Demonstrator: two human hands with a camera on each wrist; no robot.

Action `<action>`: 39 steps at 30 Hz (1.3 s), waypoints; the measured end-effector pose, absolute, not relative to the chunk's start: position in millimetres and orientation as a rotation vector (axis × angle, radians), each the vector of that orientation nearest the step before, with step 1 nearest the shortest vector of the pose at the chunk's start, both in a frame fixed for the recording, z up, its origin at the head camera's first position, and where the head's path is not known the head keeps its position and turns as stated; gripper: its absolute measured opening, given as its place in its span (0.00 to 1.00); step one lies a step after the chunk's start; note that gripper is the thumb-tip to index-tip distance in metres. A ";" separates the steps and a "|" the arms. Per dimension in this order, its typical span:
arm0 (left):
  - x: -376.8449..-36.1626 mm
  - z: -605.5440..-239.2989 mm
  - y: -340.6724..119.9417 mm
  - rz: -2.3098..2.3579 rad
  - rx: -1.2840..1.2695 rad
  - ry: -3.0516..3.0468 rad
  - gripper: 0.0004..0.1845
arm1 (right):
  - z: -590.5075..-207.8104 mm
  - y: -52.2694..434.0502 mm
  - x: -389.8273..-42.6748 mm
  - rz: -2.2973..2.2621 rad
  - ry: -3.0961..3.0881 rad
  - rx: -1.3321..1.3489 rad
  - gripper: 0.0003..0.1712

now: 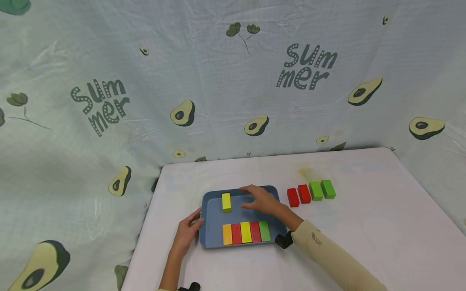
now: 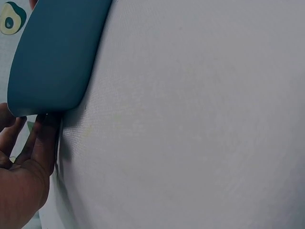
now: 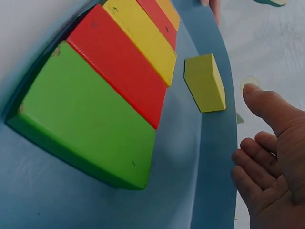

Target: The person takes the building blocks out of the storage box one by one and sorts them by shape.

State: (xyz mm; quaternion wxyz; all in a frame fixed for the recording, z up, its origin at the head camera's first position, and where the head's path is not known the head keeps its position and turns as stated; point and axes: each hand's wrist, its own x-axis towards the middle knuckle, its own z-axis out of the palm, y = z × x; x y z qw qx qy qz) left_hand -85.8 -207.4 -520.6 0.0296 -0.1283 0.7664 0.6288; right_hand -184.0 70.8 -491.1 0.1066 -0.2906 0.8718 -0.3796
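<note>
A blue tray (image 1: 214,239) lies on the table, its underside edge and outer wall (image 2: 57,62) filling the upper left of the left wrist view. My left hand (image 1: 188,230) holds the tray's left rim, thumb at the top edge and fingers against the outer wall. Above the tray's back right part is my right hand (image 1: 260,200), thumb and fingers spread apart with nothing between them. To its left, a yellow block (image 1: 226,202) stands alone near the tray's back wall. Along the front wall runs a row of blocks: orange (image 1: 227,234), red (image 1: 236,233), yellow (image 1: 245,232), red (image 1: 255,231) and green (image 1: 264,230).
Right of the tray, on the table (image 1: 349,230), are two red blocks (image 1: 304,194) and two green blocks (image 1: 328,189). Behind the table hangs a pale cloth (image 1: 218,81) printed with avocados. Dark wrist devices (image 1: 284,240) are worn on both arms.
</note>
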 end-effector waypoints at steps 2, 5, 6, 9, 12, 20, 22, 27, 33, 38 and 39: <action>-85.9 -520.1 -207.2 1.943 -0.396 2.360 0.25 | -490.9 69.4 -184.8 -1.125 2.562 -0.858 0.36; -85.5 -519.4 -206.8 1.939 -0.389 2.362 0.26 | -490.7 66.8 -186.2 -1.147 2.545 -0.871 0.36; -85.1 -518.7 -206.6 1.937 -0.389 2.361 0.26 | -490.8 65.8 -186.7 -1.151 2.539 -0.873 0.36; -84.4 -517.7 -205.7 1.936 -0.384 2.358 0.26 | -492.3 63.1 -188.8 -1.136 2.539 -0.871 0.36; -83.7 -517.8 -205.5 1.946 -0.365 2.345 0.26 | -495.3 60.4 -190.6 -1.096 2.548 -0.860 0.37; -85.0 -519.9 -206.7 1.983 -0.349 2.316 0.26 | -496.2 54.5 -194.6 -1.057 2.564 -0.874 0.37; -85.1 -520.0 -207.0 1.983 -0.352 2.320 0.26 | -495.8 53.1 -194.6 -1.053 2.561 -0.883 0.37; -84.2 -520.7 -207.6 1.969 -0.344 2.331 0.26 | -496.7 48.5 -194.1 -1.009 2.546 -0.888 0.37; -82.5 -520.6 -206.5 1.972 -0.343 2.324 0.26 | -496.2 43.2 -192.4 -0.989 2.561 -0.903 0.37; -83.2 -519.6 -206.9 1.963 -0.351 2.334 0.26 | -494.2 38.6 -192.9 -0.966 2.577 -0.917 0.37; -83.5 -519.1 -207.1 1.963 -0.357 2.333 0.26 | -494.2 37.6 -193.2 -0.961 2.579 -0.919 0.37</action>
